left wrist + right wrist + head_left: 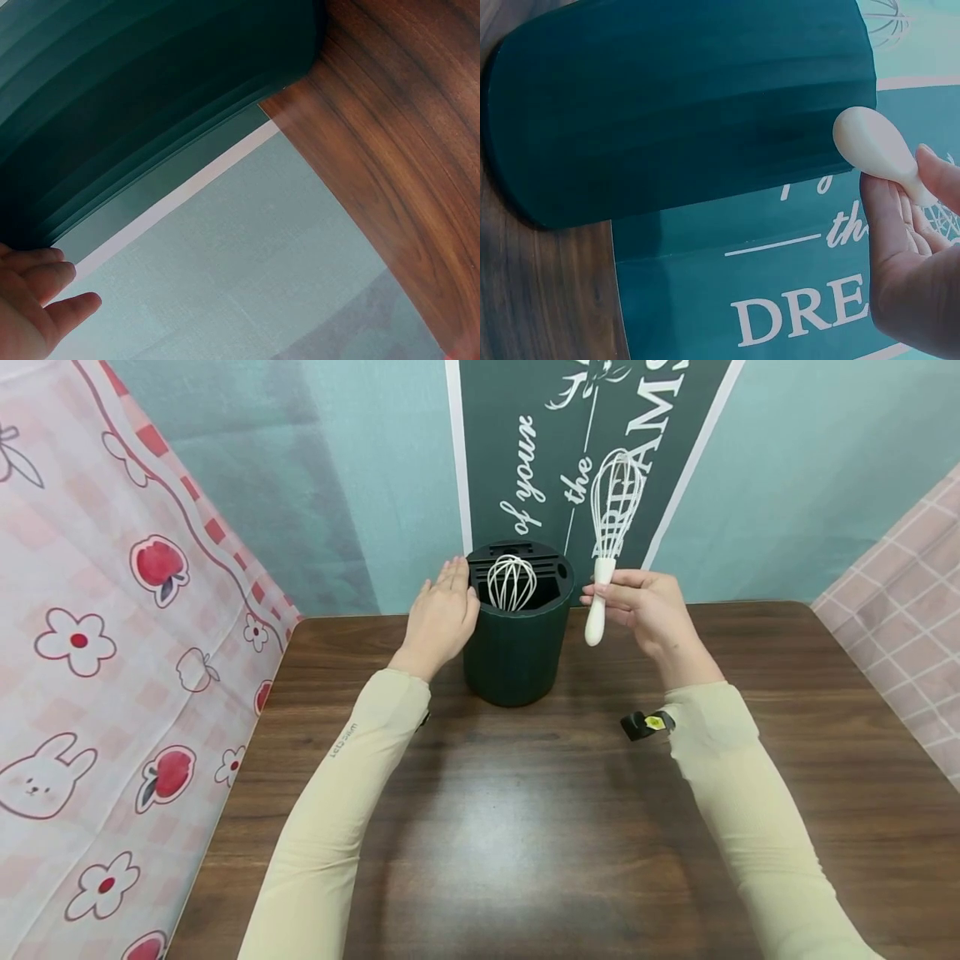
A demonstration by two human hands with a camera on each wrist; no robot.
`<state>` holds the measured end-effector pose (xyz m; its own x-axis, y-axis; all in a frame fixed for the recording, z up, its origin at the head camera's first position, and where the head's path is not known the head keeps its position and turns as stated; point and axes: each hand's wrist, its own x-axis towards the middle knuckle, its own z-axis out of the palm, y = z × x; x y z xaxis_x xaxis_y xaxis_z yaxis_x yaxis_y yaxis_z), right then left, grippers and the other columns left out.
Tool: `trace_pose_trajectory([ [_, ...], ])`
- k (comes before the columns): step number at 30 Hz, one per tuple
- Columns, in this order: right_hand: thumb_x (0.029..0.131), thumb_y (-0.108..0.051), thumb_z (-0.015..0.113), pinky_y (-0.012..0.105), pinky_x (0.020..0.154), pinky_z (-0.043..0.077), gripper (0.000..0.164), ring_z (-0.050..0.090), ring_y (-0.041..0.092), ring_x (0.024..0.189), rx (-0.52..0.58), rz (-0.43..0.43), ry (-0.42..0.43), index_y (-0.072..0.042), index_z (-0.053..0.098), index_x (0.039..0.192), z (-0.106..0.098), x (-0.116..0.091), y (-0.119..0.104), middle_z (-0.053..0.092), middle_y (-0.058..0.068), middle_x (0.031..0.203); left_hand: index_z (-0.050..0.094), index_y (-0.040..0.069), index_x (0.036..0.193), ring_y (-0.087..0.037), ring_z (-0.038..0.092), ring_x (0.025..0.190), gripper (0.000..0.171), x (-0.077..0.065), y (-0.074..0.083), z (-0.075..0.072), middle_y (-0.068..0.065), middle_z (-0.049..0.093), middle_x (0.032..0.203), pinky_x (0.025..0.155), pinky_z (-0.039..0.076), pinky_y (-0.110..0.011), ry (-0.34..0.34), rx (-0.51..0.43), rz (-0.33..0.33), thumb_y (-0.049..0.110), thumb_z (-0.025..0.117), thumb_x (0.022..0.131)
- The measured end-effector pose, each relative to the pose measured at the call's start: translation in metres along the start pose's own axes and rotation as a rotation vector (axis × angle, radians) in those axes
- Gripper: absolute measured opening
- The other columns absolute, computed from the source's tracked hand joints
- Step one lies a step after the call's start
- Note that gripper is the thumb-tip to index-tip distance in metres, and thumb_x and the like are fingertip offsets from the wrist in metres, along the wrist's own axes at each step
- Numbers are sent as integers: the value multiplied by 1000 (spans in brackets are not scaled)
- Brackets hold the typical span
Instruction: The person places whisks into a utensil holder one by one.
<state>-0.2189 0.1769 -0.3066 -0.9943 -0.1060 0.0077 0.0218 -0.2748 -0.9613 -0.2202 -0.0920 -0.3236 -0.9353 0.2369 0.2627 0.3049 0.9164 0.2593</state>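
Observation:
A dark green utensil holder (516, 652) with a slotted top stands upright at the back of the table. Out of its front opening pokes the wire head of a white whisk (512, 582); the rest of that whisk is hidden inside. My left hand (442, 618) rests against the holder's left rim, fingers extended. To the right of the holder, my right hand (637, 606) pinches a second white whisk (604, 568) by its handle, wires up and handle end down, above the table. The right wrist view shows the rounded handle end (874, 142) beside the holder's wall, with thumb and fingers around the handle.
The brown wooden table (510, 827) meets a teal backdrop (360, 485) with printed lettering behind the holder. A pink patterned cloth (135, 693) hangs on the left, and a pink tiled cloth (907, 610) on the right. A black wrist strap piece (637, 725) juts from the right sleeve.

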Motion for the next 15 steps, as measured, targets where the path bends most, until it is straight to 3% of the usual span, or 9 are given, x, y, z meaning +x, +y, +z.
trace_pose_trajectory([
  [10,82,3,69,30,69,56,20,70,21,73,27,7,6,9,67,101,13,1,-1,70,13,82,21,1,149,-19,19,141,53,-3,-1,1,-11,24,153,113,18,-43,-2,1,7,27,24,103],
  [15,82,4,68,30,71,55,11,70,21,74,33,-11,4,4,70,93,15,-1,-3,70,13,82,21,1,149,-20,19,141,53,-4,0,0,-12,24,153,113,17,-42,0,-1,16,27,24,103],
])
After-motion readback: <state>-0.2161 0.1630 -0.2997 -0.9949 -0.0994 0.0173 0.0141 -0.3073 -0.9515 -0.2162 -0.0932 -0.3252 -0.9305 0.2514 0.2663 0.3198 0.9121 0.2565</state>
